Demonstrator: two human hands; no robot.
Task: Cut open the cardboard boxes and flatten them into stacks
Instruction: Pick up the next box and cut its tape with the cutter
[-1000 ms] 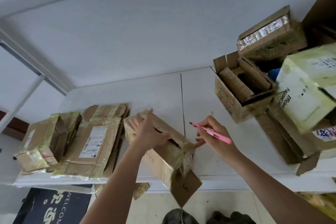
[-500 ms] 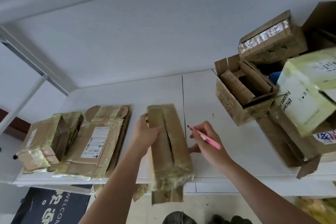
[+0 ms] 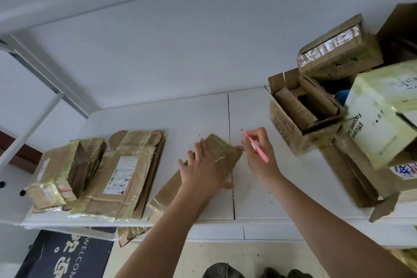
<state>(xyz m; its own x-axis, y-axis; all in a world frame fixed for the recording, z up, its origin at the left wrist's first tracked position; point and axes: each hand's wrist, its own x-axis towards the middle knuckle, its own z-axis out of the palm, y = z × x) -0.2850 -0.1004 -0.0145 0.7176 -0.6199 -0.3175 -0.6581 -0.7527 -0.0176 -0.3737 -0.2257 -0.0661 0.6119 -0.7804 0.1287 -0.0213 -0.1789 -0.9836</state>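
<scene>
The flat box (image 3: 198,171), thin, light and bendy with slippery tape, is pressed down on the bench (image 3: 140,119) by the spread left hand (image 3: 203,169), and is best held by its edges, while a pink cutter (image 3: 256,148) is gripped in the right hand (image 3: 259,153) just beside it.

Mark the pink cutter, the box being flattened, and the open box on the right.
pink cutter (image 3: 259,151), head view, mid-handle in the right hand.
flattened box (image 3: 225,153), head view, taped top face.
open box (image 3: 284,126), head view, printed front wall.

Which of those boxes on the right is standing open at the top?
The brown box nearest the pink cutter: its flaps stand up, cardboard pieces inside.
</scene>
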